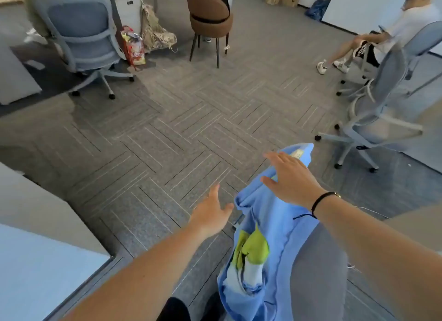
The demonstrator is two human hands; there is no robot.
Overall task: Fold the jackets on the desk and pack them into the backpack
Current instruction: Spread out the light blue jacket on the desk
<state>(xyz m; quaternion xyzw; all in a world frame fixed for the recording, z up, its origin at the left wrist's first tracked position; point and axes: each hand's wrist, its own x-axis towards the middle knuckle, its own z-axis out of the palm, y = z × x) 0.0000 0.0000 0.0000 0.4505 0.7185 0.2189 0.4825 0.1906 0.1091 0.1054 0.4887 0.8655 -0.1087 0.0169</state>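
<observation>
At nine o'clock a pale surface (35,261) fills the lower left corner, and a blue-grey office chair (79,33) stands at eleven o'clock on the grey carpet (167,129). A brown chair (210,16) stands at twelve o'clock. Below centre, the left hand (210,215) reaches forward with fingers straight and spread, holding nothing, just beside the light blue jacket (270,225). The jacket hangs crumpled at five o'clock, a yellow-green and white patch (251,253) showing in its folds. The right hand (289,177) lies flat on the jacket's upper part, fingers extended, a black cord bracelet (320,201) at the wrist. At two o'clock a seated person (382,40) and another office chair (382,110).
</observation>
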